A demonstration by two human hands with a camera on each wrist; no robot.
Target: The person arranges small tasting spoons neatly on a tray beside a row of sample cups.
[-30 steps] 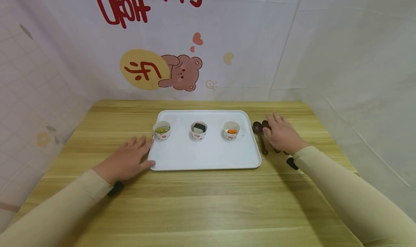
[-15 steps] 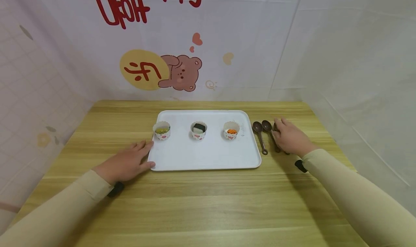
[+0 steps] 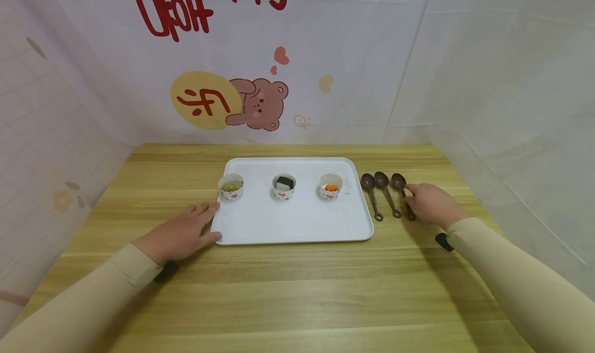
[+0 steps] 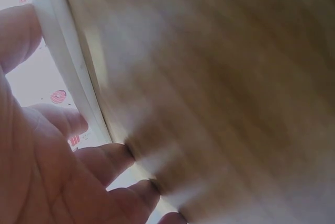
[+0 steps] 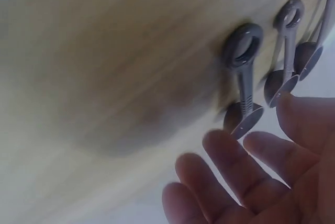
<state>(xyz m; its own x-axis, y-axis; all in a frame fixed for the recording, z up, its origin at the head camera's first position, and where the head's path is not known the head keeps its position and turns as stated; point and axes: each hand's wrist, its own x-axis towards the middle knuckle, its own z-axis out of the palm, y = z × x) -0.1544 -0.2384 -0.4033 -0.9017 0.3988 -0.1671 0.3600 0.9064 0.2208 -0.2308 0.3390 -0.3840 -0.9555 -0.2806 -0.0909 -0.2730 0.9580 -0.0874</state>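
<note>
My left hand (image 3: 181,231) rests at the left edge of a white tray (image 3: 293,224), fingers spread. In the left wrist view, the thumb and fingertips (image 4: 107,164) lie at the tray's rim. Three brown spoons lie side by side right of the tray: a left one (image 3: 369,181), a middle one (image 3: 382,179) and a right one (image 3: 398,181). Over the right spoon's handle hovers my right hand (image 3: 434,203), covering part of it. In the right wrist view its fingers are loosely bent near that spoon (image 5: 245,85), with nothing gripped; whether they touch it is unclear.
Three patterned paper cups stand in a row on the tray: one with yellow-green pieces (image 3: 233,194), one with black and white pieces (image 3: 284,193), one with orange pieces (image 3: 332,193). A wooden table (image 3: 288,296) carries everything. Printed white cloth (image 3: 353,48) hangs behind and at both sides.
My right hand has moved right across the spoons, uncovering first the middle and then the right one. The left hand, tray, cups and spoons stay where they were.
</note>
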